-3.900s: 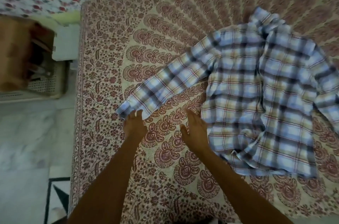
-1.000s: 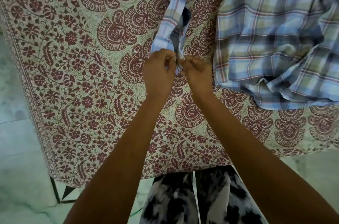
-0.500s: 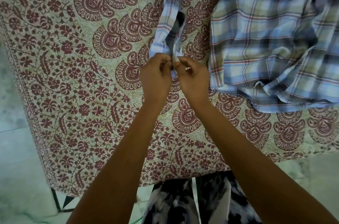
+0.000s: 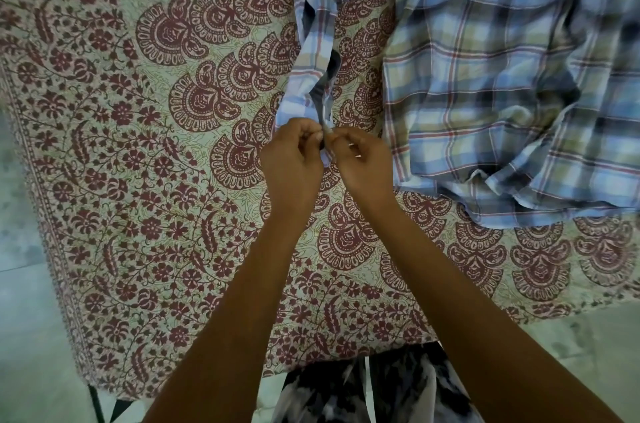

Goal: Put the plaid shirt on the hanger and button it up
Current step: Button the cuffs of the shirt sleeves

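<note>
So left hand [image 4: 291, 163] and right hand [image 4: 365, 164], fingers pinching the cuff [image 4: 294, 104] mid-frame, looks like button fiddling. The shirt [image 4: 502, 76] lies on the bed [image 4: 138, 197]; next needs a hanger.

One head-worn camera looks steeply down from above the near edge of the bed [image 4: 145, 201], close over the left hand [image 4: 291, 163] and right hand [image 4: 363, 166].

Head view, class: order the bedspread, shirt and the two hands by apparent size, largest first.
1. bedspread
2. shirt
3. left hand and right hand: they look alike, so unranked.
</note>
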`<act>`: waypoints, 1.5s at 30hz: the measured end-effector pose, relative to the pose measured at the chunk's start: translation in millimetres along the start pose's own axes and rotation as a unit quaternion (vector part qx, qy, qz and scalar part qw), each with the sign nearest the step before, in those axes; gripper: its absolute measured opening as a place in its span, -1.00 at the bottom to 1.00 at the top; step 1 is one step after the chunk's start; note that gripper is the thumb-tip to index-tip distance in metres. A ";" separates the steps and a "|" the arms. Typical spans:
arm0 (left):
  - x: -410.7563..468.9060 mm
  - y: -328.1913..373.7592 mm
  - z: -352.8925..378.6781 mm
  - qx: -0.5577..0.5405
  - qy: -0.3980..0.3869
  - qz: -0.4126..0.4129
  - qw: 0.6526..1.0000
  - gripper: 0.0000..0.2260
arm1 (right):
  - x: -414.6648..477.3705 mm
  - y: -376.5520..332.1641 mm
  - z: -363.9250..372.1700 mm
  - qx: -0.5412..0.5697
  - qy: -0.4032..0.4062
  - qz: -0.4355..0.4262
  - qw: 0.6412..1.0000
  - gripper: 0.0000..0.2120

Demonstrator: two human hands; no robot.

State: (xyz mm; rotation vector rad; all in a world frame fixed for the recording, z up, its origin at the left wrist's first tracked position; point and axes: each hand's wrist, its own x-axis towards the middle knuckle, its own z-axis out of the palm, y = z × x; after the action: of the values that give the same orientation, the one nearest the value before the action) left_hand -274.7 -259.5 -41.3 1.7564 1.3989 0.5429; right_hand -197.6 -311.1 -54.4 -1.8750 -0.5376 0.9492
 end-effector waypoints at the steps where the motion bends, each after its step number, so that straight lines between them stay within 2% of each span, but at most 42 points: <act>1: 1.0 -0.1 -0.2 -0.001 -0.005 0.002 1.000 -0.89 | 0.7 1.0 -1.6 0.024 -0.002 0.006 1.000 -0.77; 5: 2.4 2.4 -3.3 -0.008 -0.030 0.013 0.999 -0.88 | 4.2 2.6 -11.8 0.070 -0.023 0.019 0.997 -0.80; 9: 6.2 5.9 -7.9 0.009 -0.067 0.009 0.998 -0.85 | 6.1 1.9 -14.6 0.078 -0.036 -0.008 0.996 -0.85; 13: 8.1 16.9 -12.3 0.002 -0.105 -0.030 0.994 -0.85 | 4.2 -1.8 -15.8 -0.016 -0.005 -0.078 0.997 -0.94; 15: 8.5 21.7 -13.1 -0.018 -0.115 -0.053 0.992 -0.90 | 3.1 -3.4 -15.6 -0.082 0.016 -0.127 0.988 -0.88; 19: 11.1 23.5 -12.6 -0.062 -0.065 -0.096 0.991 -0.96 | 1.2 -4.9 -8.7 -0.182 0.044 -0.197 0.962 -0.85; 22: 9.8 24.6 -10.9 -0.074 -0.040 -0.105 0.991 -0.89 | -3.6 -4.4 -5.7 -0.158 0.069 -0.196 0.965 -0.89; 24: 10.7 25.4 -10.7 -0.069 -0.033 -0.084 0.993 -0.86 | -9.1 -3.2 -5.0 -0.130 0.079 -0.185 0.971 -0.91; 26: 12.6 27.5 -10.2 -0.055 -0.060 -0.069 0.994 -0.88 | -13.3 -1.8 -5.1 -0.105 0.096 -0.167 0.976 -0.92; 29: 12.8 31.1 -7.7 -0.059 -0.099 -0.071 0.991 -0.93 | -13.4 -1.7 -6.9 -0.106 0.131 -0.156 0.973 -0.93; 31: 11.9 31.3 -6.5 -0.073 -0.096 -0.078 0.990 -0.95 | -11.3 -2.9 -7.3 -0.110 0.129 -0.159 0.973 -0.92; 34: 14.0 27.9 -5.9 -0.101 -0.065 -0.110 0.987 -0.90 | -11.3 -4.7 -4.0 -0.097 0.119 -0.153 0.976 -0.90; 37: 14.9 29.8 -6.7 -0.151 -0.078 -0.163 0.972 -0.82 | -15.6 -9.4 -2.6 -0.046 0.130 -0.126 0.982 -0.92; 41: 18.3 29.9 -9.7 -0.220 -0.107 -0.234 0.941 -0.82 | -14.2 -21.6 1.7 0.043 0.141 -0.025 0.989 -0.96; 43: 18.8 27.4 -10.3 -0.195 -0.085 -0.200 0.956 -0.83 | -7.0 -25.7 2.4 0.079 0.128 0.043 0.988 -0.94; 45: 17.7 25.3 -10.9 -0.130 -0.061 -0.107 0.984 -0.86 | 0.0 -29.7 0.0 0.116 0.095 0.098 0.984 -0.87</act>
State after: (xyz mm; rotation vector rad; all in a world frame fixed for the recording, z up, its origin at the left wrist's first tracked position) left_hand -262.5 -240.8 -17.4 1.3900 1.3449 0.4687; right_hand -196.8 -297.3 -28.1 -1.8031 -0.1217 0.9054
